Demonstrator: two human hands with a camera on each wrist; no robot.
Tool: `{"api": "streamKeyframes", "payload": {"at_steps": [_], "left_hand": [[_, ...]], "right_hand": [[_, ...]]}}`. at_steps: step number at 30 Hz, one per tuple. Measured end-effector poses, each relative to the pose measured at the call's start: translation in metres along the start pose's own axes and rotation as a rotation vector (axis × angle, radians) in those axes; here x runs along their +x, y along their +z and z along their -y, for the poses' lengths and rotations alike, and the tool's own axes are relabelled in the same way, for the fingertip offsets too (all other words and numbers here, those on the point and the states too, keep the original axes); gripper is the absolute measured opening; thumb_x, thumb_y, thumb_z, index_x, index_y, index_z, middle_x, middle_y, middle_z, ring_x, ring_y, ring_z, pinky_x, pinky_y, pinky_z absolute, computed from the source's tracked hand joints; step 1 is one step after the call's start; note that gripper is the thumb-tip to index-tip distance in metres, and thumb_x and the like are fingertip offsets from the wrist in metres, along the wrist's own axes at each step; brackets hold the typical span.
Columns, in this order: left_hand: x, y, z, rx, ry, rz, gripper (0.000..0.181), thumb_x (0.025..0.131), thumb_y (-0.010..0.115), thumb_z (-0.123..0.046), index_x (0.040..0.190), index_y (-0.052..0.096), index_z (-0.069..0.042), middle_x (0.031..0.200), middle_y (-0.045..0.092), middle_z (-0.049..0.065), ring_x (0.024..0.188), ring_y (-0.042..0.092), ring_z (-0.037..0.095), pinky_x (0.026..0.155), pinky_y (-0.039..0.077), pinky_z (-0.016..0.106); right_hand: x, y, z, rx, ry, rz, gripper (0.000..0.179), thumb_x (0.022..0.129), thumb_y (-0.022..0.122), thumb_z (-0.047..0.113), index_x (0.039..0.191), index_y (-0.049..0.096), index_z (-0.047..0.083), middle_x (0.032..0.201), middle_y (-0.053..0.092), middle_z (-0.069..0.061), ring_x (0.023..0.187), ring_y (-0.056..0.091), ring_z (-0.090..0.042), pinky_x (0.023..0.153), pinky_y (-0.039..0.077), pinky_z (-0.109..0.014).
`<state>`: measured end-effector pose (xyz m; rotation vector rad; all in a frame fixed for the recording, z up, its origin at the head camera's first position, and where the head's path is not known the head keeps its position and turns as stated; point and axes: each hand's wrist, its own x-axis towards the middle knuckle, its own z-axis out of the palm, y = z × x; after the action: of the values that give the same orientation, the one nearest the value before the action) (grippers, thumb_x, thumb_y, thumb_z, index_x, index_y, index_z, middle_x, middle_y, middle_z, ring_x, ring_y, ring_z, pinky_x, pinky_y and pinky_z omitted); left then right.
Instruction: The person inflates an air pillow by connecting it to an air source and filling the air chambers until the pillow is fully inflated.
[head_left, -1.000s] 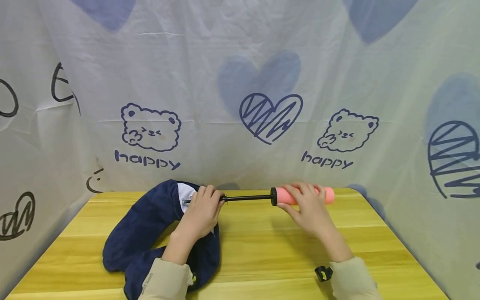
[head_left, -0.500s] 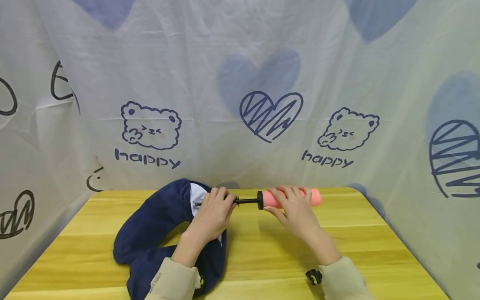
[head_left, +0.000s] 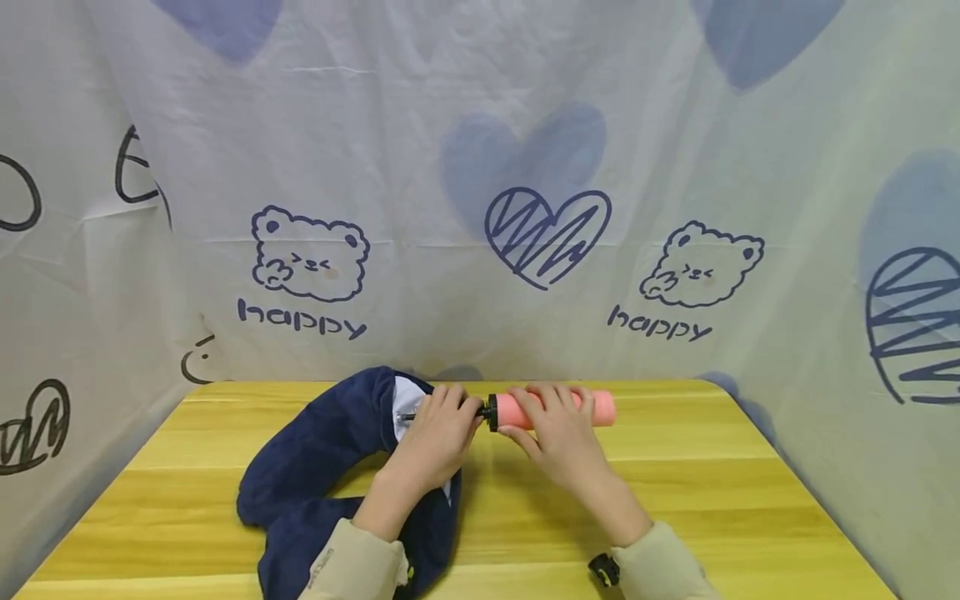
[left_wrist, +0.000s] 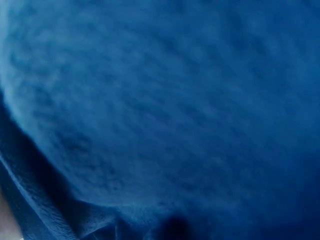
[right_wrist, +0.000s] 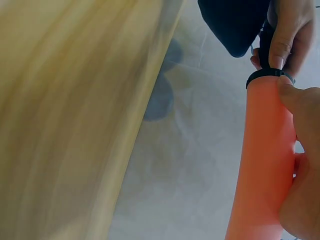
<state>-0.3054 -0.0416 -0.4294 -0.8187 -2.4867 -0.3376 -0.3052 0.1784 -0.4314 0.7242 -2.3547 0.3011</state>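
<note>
A hand pump with a pink barrel (head_left: pixel 603 408) and black end cap lies level across the head view. My right hand (head_left: pixel 558 429) grips the barrel, thumb near the cap in the right wrist view. My left hand (head_left: pixel 438 433) holds the pump's black handle end, close against the cap, so hardly any rod shows. From the left hand a thin nozzle runs to the white patch (head_left: pixel 402 400) of a navy plush U-shaped neck pillow (head_left: pixel 315 442). That pillow lies under my left forearm and fills the left wrist view with blue fabric (left_wrist: pixel 160 110).
The wood-grain table (head_left: pixel 675 467) extends to both sides, its far edge close behind the hands. A pale curtain (head_left: pixel 420 283) printed with hearts and bears hangs behind and at the sides. A black wrist strap piece (head_left: pixel 604 570) sits by the right sleeve.
The pink barrel and my right hand have moved left toward the left hand, and the black rod has slid in. My left hand and the pillow have shifted slightly right.
</note>
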Motion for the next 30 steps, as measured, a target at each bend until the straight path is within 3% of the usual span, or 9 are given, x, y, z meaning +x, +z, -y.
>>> {"api": "streamKeyframes", "payload": {"at_steps": [5, 11, 20, 30], "left_hand": [[-0.002, 0.001, 0.004, 0.001, -0.027, 0.004, 0.015, 0.108, 0.057, -0.018, 0.115, 0.065, -0.006, 0.103, 0.053, 0.007, 0.100, 0.048, 0.029, 0.085, 0.041, 0.042], [-0.001, -0.001, 0.009, -0.010, -0.019, -0.031, 0.014, 0.108, 0.058, -0.017, 0.113, 0.065, -0.006, 0.100, 0.053, 0.007, 0.095, 0.047, 0.028, 0.081, 0.039, 0.040], [0.001, -0.010, 0.013, -0.035, -0.071, -0.007, 0.019, 0.109, 0.056, -0.020, 0.118, 0.066, -0.007, 0.106, 0.056, 0.008, 0.098, 0.046, 0.028, 0.082, 0.039, 0.041], [-0.004, -0.019, 0.030, -0.062, -0.115, -0.010, 0.021, 0.108, 0.058, -0.018, 0.123, 0.067, -0.006, 0.110, 0.056, 0.009, 0.103, 0.047, 0.030, 0.088, 0.039, 0.044]], "right_hand": [[0.004, 0.004, 0.004, 0.017, 0.005, -0.010, 0.053, 0.094, 0.074, 0.045, 0.136, 0.066, 0.014, 0.123, 0.064, -0.011, 0.116, 0.057, -0.034, 0.100, 0.031, -0.063], [0.007, 0.002, 0.000, 0.030, 0.002, -0.020, 0.053, 0.093, 0.076, 0.044, 0.137, 0.066, 0.014, 0.122, 0.064, -0.011, 0.116, 0.057, -0.034, 0.101, 0.032, -0.063], [0.013, -0.010, -0.018, 0.061, 0.030, 0.015, 0.054, 0.092, 0.078, 0.043, 0.138, 0.066, 0.016, 0.125, 0.064, -0.010, 0.121, 0.056, -0.033, 0.106, 0.028, -0.062], [0.009, -0.023, -0.052, 0.109, 0.083, 0.043, 0.056, 0.091, 0.081, 0.040, 0.139, 0.066, 0.015, 0.128, 0.063, -0.011, 0.125, 0.053, -0.034, 0.110, 0.022, -0.063]]}}
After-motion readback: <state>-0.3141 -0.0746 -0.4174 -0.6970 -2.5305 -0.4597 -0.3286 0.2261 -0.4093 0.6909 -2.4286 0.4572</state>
